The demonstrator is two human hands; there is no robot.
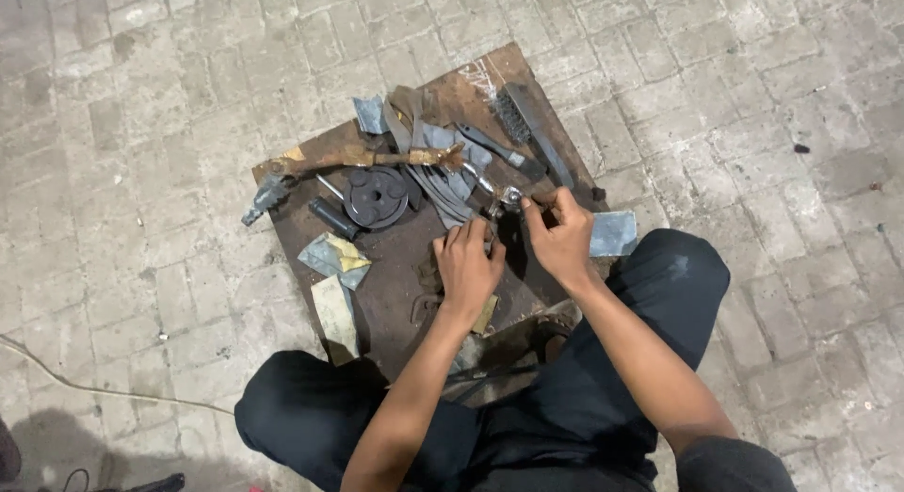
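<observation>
My left hand (467,266) and my right hand (561,236) meet over a dark, stained board (395,285) on the ground. Both hands pinch a small shiny metal part (509,199) held between their fingertips, joined to a thin metal rod (476,177) that runs up and left. A round black disc with holes (376,197) lies just left of my left hand. A long rusty tool (363,159) lies across the back of the board.
A wire brush (527,125), a black-handled tool (331,217), a grey strap bundle (443,177) and folded sandpaper pieces (334,257) lie on the board. My knees in black trousers (659,285) flank it. Paving bricks (141,172) surround it. A thin cable (56,374) runs at left.
</observation>
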